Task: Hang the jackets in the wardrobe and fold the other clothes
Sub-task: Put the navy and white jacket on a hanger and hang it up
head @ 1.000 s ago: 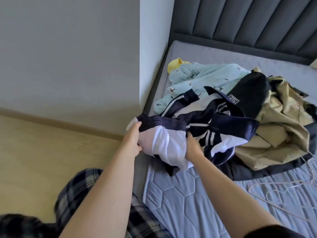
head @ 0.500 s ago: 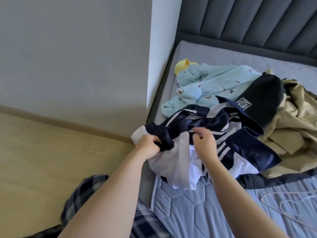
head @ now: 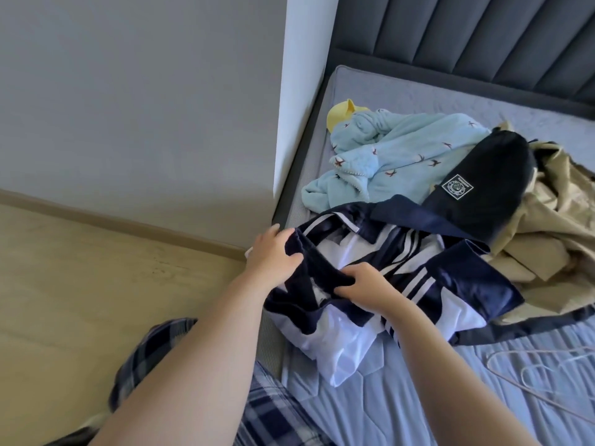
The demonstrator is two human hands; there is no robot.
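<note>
Gripping navy jacket [head: 402, 278] w/ left hand [head: 273, 255] & right hand [head: 363, 284], beige coat [head: 547, 239] beside, hangers [head: 541, 371] nearby

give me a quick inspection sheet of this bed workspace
surface: grey quilted mattress, clothes heaped on its near-left part
job's things: navy and white jacket in front; light blue fleece, black garment and beige coat behind
clutter: wire hangers on the mattress
grippers: left hand and right hand both grip the jacket's dark edge
cables: nothing seen
surroundings: grey wall, wooden floor, padded headboard
</note>
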